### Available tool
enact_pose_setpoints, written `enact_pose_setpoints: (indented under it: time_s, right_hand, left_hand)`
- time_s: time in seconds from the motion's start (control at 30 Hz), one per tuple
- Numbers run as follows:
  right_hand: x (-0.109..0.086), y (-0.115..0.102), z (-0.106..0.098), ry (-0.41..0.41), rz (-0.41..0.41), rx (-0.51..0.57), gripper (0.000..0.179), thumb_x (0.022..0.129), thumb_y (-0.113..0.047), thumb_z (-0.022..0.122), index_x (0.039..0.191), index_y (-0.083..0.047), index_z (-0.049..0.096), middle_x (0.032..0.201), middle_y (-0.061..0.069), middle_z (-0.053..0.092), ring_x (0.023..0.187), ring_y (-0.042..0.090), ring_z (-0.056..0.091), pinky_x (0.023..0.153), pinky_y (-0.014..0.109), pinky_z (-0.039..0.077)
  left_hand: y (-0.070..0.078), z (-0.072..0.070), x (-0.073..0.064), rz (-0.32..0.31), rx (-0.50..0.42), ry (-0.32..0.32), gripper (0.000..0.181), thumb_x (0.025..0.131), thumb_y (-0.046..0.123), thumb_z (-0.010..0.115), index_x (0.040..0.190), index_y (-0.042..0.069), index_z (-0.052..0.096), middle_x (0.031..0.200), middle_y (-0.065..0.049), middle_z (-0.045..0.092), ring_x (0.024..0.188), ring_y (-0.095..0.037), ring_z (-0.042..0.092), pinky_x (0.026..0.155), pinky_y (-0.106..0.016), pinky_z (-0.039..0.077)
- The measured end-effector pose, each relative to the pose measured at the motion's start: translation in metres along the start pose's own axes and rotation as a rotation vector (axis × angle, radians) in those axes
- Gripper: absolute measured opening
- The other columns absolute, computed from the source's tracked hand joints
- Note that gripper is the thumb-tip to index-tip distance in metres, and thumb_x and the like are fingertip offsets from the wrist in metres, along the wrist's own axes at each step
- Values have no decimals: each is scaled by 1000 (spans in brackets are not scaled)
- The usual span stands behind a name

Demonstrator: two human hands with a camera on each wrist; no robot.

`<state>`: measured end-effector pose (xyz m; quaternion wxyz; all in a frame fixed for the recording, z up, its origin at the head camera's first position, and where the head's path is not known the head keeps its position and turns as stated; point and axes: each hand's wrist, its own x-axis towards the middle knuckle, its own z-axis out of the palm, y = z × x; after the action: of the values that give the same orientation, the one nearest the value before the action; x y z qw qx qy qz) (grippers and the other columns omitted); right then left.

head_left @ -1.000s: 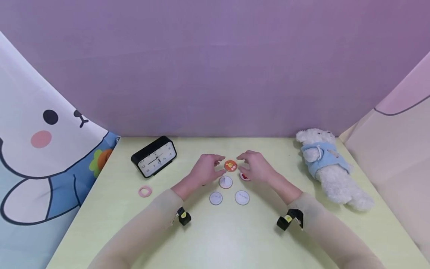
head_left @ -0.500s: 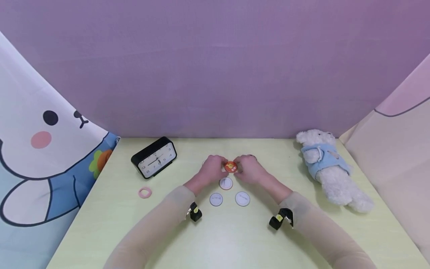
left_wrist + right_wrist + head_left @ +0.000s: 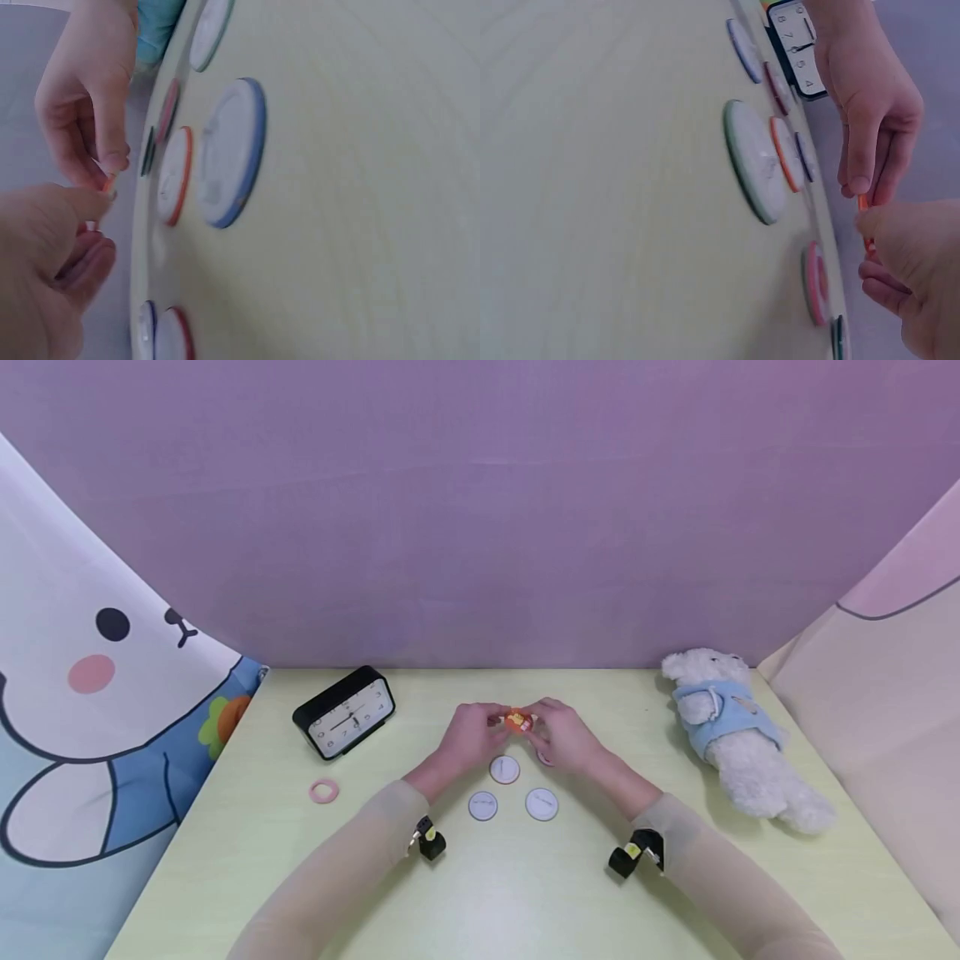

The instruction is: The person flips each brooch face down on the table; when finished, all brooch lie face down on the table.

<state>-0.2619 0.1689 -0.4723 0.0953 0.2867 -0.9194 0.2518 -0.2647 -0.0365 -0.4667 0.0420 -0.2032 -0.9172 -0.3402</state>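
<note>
Both hands meet over the far middle of the table around one round orange-red pin badge [image 3: 518, 720] with a yellow figure on its face. My left hand [image 3: 474, 735] pinches its left edge between thumb and fingers, and my right hand [image 3: 566, 735] pinches its right edge. In both wrist views the badge is raised off the table and seen edge-on, mostly covered by fingers. Nearer the body, a white-backed badge with an orange rim [image 3: 786, 154], one with a blue rim [image 3: 234, 154] and one with a green rim [image 3: 754, 161] lie pin side up.
A pink-faced badge [image 3: 817, 283] lies by the right hand, and several more are partly hidden around the hands. A black alarm clock [image 3: 345, 712] and pink ring [image 3: 324, 790] are on the left. A plush toy [image 3: 738, 735] lies at the right; a purple backdrop [image 3: 480, 527] hangs behind.
The hands have come in from both sides to the orange-red badge, which lay flat on the table. They have taken hold of it and raised it, and it is now tilted.
</note>
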Motion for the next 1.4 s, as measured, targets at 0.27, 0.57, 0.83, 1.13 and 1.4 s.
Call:
enact_pose_setpoints:
  time_s: [0.27,0.57,0.83,1.13,1.4]
  right_hand:
    - [-1,-6,-21,146,48,235,27,98,-13,77,124,-4,75,112,14,79,89,27,77,81,45,67]
    - [-4,-21,-27,276,52,366,21,101,-11,73,121,-6,78,110,11,82,88,23,81,80,28,66]
    - [-3,-27,-29,347,126,497,15,102,-5,69,112,2,78,91,18,80,78,28,76,72,14,61]
    - [-1,-24,-28,271,181,542,25,106,-6,63,129,-2,72,88,22,74,74,23,67,64,15,53]
    - [1,-18,-26,165,203,514,28,107,-4,60,133,-4,69,84,18,70,70,21,62,57,18,47]
  left_hand:
    - [11,-15,-5,137,-78,206,32,99,21,78,128,8,77,119,-12,81,101,-25,79,91,-40,66]
    - [25,-23,-8,259,-94,357,40,95,16,81,132,3,74,119,-13,80,100,-25,79,89,-40,66]
    - [26,-24,-10,291,-142,365,46,86,14,89,129,7,77,114,-14,78,98,-26,73,87,-37,65]
    - [23,-21,-12,262,-150,318,51,83,12,92,130,3,75,107,-16,71,95,-28,70,86,-39,65]
    - [20,-19,-11,196,-121,204,48,87,17,90,130,1,74,109,-15,72,96,-32,72,87,-42,66]
